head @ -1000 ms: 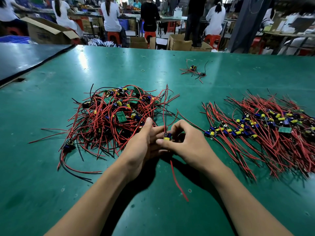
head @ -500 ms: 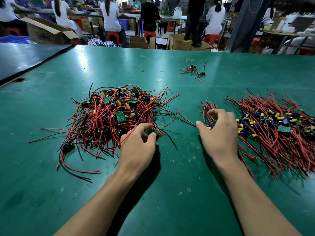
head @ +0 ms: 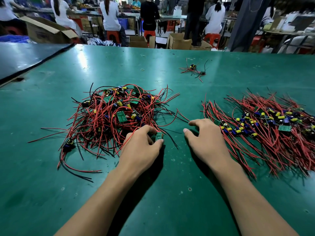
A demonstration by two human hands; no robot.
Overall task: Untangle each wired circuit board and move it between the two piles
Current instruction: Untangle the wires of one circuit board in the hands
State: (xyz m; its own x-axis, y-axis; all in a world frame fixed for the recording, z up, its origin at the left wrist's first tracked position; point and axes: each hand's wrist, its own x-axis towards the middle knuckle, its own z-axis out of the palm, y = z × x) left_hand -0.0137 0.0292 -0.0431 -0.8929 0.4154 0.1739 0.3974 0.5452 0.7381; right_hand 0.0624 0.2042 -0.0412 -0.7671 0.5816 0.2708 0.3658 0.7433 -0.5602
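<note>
Though blurry, board [head: 158, 135] in left fingers [head: 150, 128]

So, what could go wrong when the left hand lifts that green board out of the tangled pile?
1. The left hand pinches a circuit board whose wires probably run into the tangled pile; a quick pull may drag neighbouring boards along or strain the wires.
2. The right hand is open beside the sorted pile; a careless sweep could disturb those straightened wires.

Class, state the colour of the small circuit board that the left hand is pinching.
Green. The head view shows it best: the circuit board sits between the left hand's thumb and fingers.
</note>
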